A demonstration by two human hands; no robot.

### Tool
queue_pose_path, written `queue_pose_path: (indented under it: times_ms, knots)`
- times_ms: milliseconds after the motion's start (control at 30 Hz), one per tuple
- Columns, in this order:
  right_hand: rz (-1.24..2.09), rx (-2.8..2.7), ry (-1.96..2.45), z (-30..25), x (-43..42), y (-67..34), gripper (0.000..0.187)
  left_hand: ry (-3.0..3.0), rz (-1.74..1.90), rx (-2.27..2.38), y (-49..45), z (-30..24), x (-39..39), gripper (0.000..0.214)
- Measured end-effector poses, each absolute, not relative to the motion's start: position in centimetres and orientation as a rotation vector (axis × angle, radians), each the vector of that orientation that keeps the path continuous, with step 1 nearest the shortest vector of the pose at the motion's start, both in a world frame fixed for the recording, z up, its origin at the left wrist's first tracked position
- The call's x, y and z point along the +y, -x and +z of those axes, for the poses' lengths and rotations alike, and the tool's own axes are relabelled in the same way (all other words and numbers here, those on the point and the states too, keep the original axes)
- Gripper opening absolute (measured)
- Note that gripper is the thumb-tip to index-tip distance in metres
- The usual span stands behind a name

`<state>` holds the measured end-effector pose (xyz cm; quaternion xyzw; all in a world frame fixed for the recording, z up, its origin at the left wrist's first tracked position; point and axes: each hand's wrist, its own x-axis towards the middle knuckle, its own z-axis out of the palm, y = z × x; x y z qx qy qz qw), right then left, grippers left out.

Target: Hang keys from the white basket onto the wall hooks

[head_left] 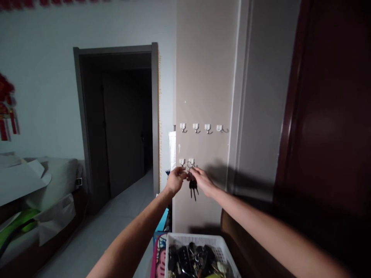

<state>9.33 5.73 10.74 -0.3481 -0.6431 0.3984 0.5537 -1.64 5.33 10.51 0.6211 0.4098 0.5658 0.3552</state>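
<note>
Both hands are raised at the beige wall panel, by the lower row of small white hooks. A bunch of keys (193, 188) on a metal ring (189, 165) hangs between them, its dark heads up and its blades down. My right hand (202, 180) is closed on the ring from the right. From the left, my left hand (176, 180) pinches at the ring's lower part. The ring overlaps a lower hook (191, 161) in view; whether it sits on the hook I cannot tell. Another lower hook (182, 161) is just above my left hand.
Several white hooks (196, 127) form an upper row. Below my hands stands a white plastic basket (199, 236) filled with keys and fobs (185, 259). A dark doorway (124, 127) opens on the left, beside a sofa (58, 181). A dark red door (327, 116) is at right.
</note>
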Motion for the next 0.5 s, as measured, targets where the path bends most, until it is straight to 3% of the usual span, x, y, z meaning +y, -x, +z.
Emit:
queue_pose_path:
  times_ms: [300,500]
  knots:
    - [0.787,-1.398,0.904,20.7,11.7,-6.6,0.012,-1.623,1.556,1.111,2.3,15.2,7.9,0.034]
    - [0.787,-1.331,1.020,22.3,15.2,-5.2,0.014,-1.643,1.586,1.129,3.3,15.1,9.9,0.034]
